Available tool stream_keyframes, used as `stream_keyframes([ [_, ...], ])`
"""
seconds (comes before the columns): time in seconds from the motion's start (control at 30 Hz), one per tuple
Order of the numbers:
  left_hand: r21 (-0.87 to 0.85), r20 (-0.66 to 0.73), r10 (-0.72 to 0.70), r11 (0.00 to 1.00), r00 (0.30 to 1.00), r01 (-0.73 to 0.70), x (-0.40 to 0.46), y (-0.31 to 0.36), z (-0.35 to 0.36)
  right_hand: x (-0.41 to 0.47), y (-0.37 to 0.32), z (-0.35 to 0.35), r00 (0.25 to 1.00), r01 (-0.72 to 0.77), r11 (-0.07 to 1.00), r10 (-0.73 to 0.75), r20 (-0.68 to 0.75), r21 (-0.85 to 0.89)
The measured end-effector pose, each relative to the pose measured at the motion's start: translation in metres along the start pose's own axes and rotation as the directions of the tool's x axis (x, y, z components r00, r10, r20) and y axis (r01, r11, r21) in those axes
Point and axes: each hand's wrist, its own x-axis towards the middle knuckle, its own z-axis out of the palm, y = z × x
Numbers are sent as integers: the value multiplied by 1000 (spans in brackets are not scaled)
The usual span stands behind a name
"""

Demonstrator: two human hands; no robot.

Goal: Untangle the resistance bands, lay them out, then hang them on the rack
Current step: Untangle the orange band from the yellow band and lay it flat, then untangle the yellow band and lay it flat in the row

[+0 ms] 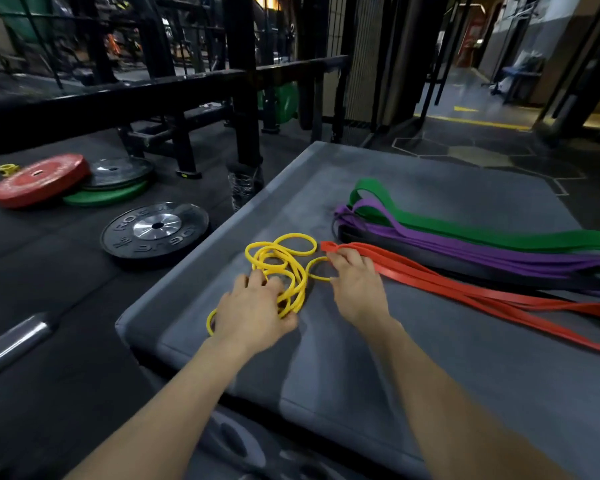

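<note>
A tangle of thin yellow bands [280, 258] lies near the left edge of a grey mat [378, 341]. My left hand [253, 306] rests on the tangle's near side, thumb and fingers curled round some of its strands. My right hand [355, 278] sits just right of the tangle, its fingers on a yellow loop and touching the tip of the red bands [465, 289]. Red, black [430, 258], purple [465, 247] and green bands [447, 226] lie side by side, stretched out towards the right.
Weight plates lie on the dark floor to the left: a black one [155, 230] close to the mat, a red one [39, 180] over green and black ones behind. A barbell sleeve [14, 341] lies lower left. A black steel rack [243, 98] stands behind the mat.
</note>
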Motion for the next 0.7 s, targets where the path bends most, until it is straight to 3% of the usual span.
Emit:
stream_keyframes([
  [0.23, 139, 13, 39, 990, 999, -40, 4, 2, -1, 5, 7, 13, 1000, -6, 1000, 6, -11, -17],
  [0.3, 40, -24, 12, 999, 1000, -11, 7, -4, -3, 5, 8, 13, 1000, -4, 1000, 4, -22, -2],
  [0.37, -139, -155, -38, 990, 987, 16, 10, -18, -8, 5, 9, 12, 1000, 2, 999, 0, -30, 43],
  [0.43, -299, -295, -133, 953, 946, 41, 11, -31, -14, 6, 9, 13, 999, 17, 998, -15, -28, 55],
  [0.57, -566, -383, -407, 813, 829, 137, 7, -49, -33, 5, 11, 15, 1000, 17, 999, -17, -10, 52],
  [0.63, -590, -397, -418, 798, 817, 121, 2, -57, -38, 4, 10, 15, 1000, 16, 999, -16, -3, 35],
  [0.7, -554, -403, -334, 830, 852, 63, -2, -64, -37, 2, 7, 12, 1000, -6, 1000, 6, 15, 0],
])
